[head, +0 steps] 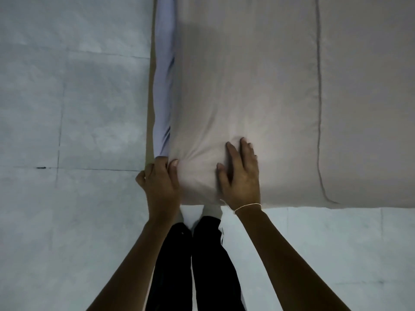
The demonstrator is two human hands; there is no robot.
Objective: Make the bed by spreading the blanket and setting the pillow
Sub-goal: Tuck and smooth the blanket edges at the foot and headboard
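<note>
Head cam was looking pretty much straight down over the near edge of the bed. Far left was just pale grey floor (67,108) with thin dark seam lines and a small dark mark on it. Moving right, a thin tan strip ran along the bed's left side, and right beside that a long lavender-blue roll of fabric (164,75) ran away from the camera, tucked against the pillow; couldn't tell if that was a sheet or something else. Then the left hand (160,187) was at the near left corner, fingers curled over the edge and thumb on top, pinching the corner of the beige pillow (235,86) so the cloth bunched into little wrinkles there. The pillow itself lay lengthwise along the left part of the bed, puffy and mostly smooth. Below it you could see the person's black trousers (202,254) and light socks (211,211) poking out at the bed edge. Next over, the right hand (241,176) was flat on the pillow near that same corner, fingers straight and spread, pressing down, not gripping anything, with a thin string bracelet (247,206) on the wrist. Further right a dark stitched seam (318,97) ran up the beige blanket (370,108), which lay flat and smooth across the rest of the bed, touching the pillow's right side.
</note>
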